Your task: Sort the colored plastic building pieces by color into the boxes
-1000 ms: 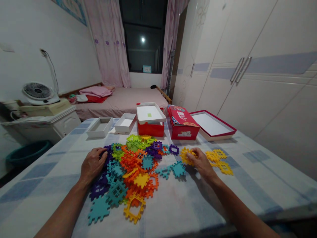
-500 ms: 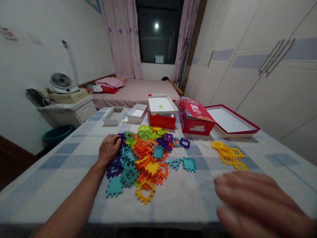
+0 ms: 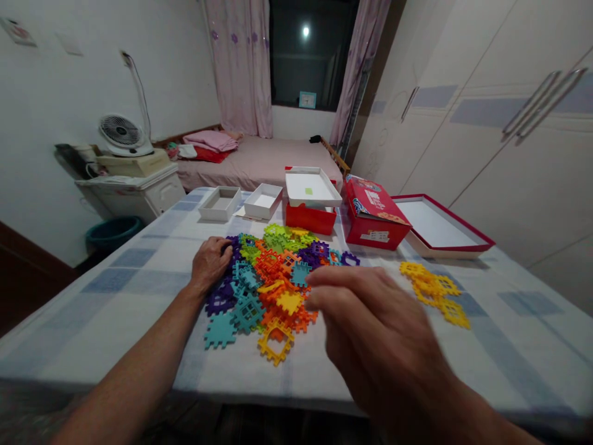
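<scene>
A mixed pile of plastic interlocking building pieces with toothed edges lies mid-table, in orange, teal, purple, green and yellow. My left hand (image 3: 212,262) rests against the pile's left side, by the purple pieces (image 3: 220,298); its fingers are loosely bent and partly hidden. Over the pile's right side hangs my right hand (image 3: 370,321), thumb and forefinger a little apart, with nothing seen between them. Closest to its fingertips are a solid yellow piece (image 3: 290,301) and a teal piece (image 3: 301,274). A separate group of yellow pieces (image 3: 433,289) lies to the right.
Behind the pile stand two small white box trays (image 3: 220,204), a red box with a white lid (image 3: 311,217) on it, and a closed red box (image 3: 377,216). A large shallow lid (image 3: 447,252) lies at the back right. A checked cloth (image 3: 152,272) covers the table.
My right hand has moved left from near the front right to over the pile's right side. My left hand has stayed beside the pile. The view has tilted slightly.
</scene>
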The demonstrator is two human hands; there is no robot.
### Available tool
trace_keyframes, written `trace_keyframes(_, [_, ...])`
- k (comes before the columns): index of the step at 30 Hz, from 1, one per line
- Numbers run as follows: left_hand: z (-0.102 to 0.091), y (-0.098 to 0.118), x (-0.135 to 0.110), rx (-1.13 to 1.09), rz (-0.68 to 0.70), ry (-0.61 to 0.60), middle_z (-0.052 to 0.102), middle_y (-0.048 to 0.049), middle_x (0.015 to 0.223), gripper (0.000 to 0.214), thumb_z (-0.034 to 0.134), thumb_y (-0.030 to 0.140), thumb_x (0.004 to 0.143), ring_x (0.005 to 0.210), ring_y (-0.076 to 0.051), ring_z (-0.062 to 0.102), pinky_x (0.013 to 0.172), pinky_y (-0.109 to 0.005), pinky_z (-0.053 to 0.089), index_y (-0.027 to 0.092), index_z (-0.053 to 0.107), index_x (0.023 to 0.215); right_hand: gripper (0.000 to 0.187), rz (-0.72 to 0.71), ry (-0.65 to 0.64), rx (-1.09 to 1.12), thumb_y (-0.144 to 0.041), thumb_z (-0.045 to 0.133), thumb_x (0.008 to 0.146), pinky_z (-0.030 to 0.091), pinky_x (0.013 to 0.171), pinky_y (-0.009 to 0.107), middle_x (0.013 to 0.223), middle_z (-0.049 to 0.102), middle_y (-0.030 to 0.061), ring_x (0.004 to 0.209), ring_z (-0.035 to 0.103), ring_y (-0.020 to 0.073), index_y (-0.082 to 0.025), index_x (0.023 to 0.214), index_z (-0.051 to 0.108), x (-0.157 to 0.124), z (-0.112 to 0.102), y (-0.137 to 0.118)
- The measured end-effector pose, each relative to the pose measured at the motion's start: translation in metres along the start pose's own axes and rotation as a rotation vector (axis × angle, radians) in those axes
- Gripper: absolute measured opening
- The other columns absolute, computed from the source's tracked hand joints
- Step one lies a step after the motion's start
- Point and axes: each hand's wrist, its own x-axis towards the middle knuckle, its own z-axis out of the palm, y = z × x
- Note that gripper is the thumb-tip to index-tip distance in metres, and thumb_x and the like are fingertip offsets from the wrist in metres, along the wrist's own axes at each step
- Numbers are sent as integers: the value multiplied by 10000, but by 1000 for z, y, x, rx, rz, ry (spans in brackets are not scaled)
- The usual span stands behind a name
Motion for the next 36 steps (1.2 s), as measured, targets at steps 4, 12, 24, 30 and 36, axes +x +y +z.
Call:
trace_keyframes(4, [1, 1, 0, 10, -5, 7, 628, -92, 1040, 356, 387, 338, 866, 992, -228, 557, 947, -354, 430, 167, 665, 1009, 202, 135, -246, -13, -323, 602, 860, 464, 815, 404, 1055, 630, 73, 960, 575, 241, -199, 1018, 585, 2, 73, 28])
trace_keyframes(12, [0, 3, 0, 5, 6, 33, 626, -92, 1022, 336, 405, 318, 865, 962, -228, 569, 916, -349, 445, 168, 671, 1005, 104, 299, -330, -101, -175, 536, 888, 432, 788, 347, 999, 635, 57, 906, 593, 211, -189, 962, 607, -24, 126, 55])
trace_keyframes(24, [1, 1, 0, 10, 15, 26, 625, -97, 1028, 343, 405, 312, 865, 983, -236, 556, 940, -361, 434, 152, 668, 1017, 215, 698, -85, 506, -357, 418, 930, 421, 639, 259, 824, 602, 9, 731, 553, 150, -205, 854, 549, -47, 92, 37])
trace_keyframes(30, [0, 2, 0, 13, 5, 11, 621, -103, 1047, 351, 400, 310, 865, 1006, -243, 550, 940, -374, 437, 150, 665, 1031, 49, 546, -98, 354, -226, 552, 841, 400, 826, 384, 1017, 588, 63, 954, 509, 233, -196, 878, 541, -68, 127, -9])
trace_keyframes(36, [0, 1, 0, 0, 2, 6, 624, -97, 1053, 341, 403, 311, 863, 1004, -235, 553, 948, -368, 435, 159, 662, 1024, 142, 497, -34, 246, -121, 575, 785, 392, 706, 349, 850, 558, 36, 809, 479, 213, -200, 878, 503, -70, 137, -16])
